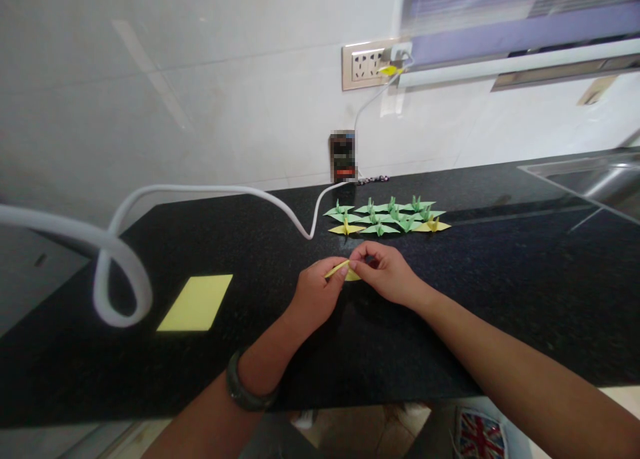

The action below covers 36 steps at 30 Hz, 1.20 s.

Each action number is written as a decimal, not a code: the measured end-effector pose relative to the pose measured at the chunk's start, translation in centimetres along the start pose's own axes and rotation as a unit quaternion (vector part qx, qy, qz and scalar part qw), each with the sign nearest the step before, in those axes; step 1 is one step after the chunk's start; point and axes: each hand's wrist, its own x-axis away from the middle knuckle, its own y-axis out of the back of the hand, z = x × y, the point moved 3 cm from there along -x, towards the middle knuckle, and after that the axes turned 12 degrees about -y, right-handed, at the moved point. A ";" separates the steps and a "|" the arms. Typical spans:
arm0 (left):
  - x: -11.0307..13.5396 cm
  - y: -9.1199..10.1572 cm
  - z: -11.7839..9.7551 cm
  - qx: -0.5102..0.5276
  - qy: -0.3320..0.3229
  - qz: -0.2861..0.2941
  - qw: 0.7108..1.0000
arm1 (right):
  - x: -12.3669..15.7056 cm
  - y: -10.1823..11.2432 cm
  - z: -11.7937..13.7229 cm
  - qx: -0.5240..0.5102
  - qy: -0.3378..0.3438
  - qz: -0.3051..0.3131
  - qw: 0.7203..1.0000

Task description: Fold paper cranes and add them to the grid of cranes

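Observation:
A small piece of folded yellow paper (pixel 353 274) is pinched between my two hands above the dark countertop. My left hand (pixel 320 287) grips its left side, thumb on top. From the right, my right hand (pixel 383 272) holds it with thumb and forefinger, close to the left thumb. Fingers hide much of the paper, so its exact fold cannot be made out. Just beyond my hands stand several green paper cranes (pixel 380 229) in rows, with a yellow paper crane (pixel 347 227) at the front left and another yellow crane (pixel 433 225) at the front right.
Yellow paper sheets (pixel 196 304) lie on the black countertop (pixel 250 245) to the left. A white cable (pixel 225 189) loops across the left side. A phone-like device (pixel 343 156) leans on the wall below a socket (pixel 364 65). At far right is a metal sink (pixel 600 179).

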 end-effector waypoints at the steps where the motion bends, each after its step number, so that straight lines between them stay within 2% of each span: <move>1: 0.0 0.0 0.0 -0.002 -0.001 0.000 1.000 | 0.0 0.0 0.0 0.003 -0.001 0.000 1.000; 8: -0.1 0.1 0.4 -0.029 0.004 0.009 1.000 | -0.1 -0.2 -0.2 0.071 0.023 -0.015 0.997; 18: -0.3 0.3 0.2 -0.026 0.053 -0.009 0.998 | -0.5 -0.4 -1.6 0.044 -0.079 0.060 0.994; 24: -0.7 0.6 1.2 0.064 0.109 -0.063 0.990 | -0.9 0.4 -2.2 0.038 -0.080 0.076 0.993; 30: -1.0 0.8 1.9 0.183 0.189 -0.149 0.953 | -1.2 1.2 -2.2 -0.010 -0.100 0.062 0.993; 34: -1.0 0.4 1.4 0.260 0.185 -0.119 0.940 | -0.7 -0.3 -1.5 -0.090 -0.103 0.127 0.982; 36: -0.8 0.1 1.1 0.283 0.173 -0.093 0.939 | -0.4 -0.9 -1.3 -0.093 -0.097 0.114 0.984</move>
